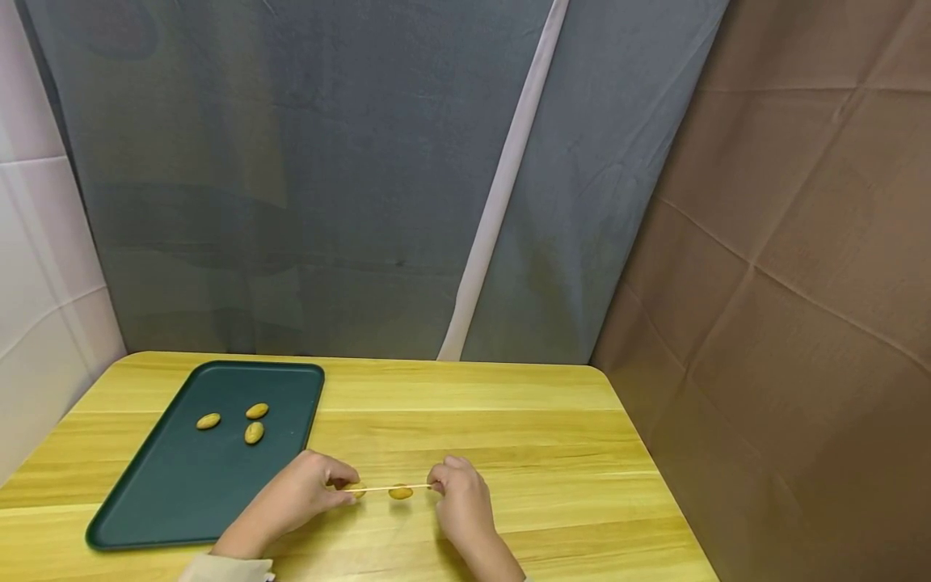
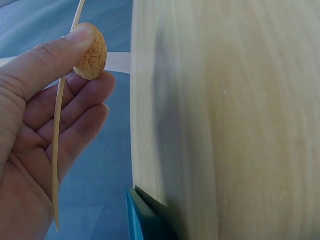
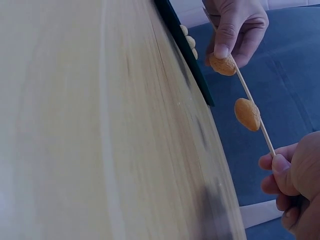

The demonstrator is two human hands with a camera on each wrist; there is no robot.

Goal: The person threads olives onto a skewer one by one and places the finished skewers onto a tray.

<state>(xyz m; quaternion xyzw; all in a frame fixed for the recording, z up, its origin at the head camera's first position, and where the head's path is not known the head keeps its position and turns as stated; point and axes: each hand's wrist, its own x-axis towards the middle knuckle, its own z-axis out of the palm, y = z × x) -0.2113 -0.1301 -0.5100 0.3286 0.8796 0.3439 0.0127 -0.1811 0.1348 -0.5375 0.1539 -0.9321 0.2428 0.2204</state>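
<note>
At the lower centre of the head view, two bare hands hold a thin wooden stick (image 1: 380, 488) nearly level above a wooden table (image 1: 567, 453). The left hand (image 1: 309, 485) pinches a wrinkled brown nut (image 3: 222, 65) against the stick, which runs on past it along the palm; whether it pierces this nut cannot be told. The right hand (image 1: 463, 495) grips the stick's other end between thumb and fingers. Between them a second nut (image 1: 400, 492) sits on the stick, seemingly threaded, touching neither hand. At lower left, a dark green tray (image 1: 182, 501) bears three loose nuts (image 1: 208, 421), one apart and two close together. Threading looks partly done: two nuts are at the stick, while the three on the tray remain off it.
</note>
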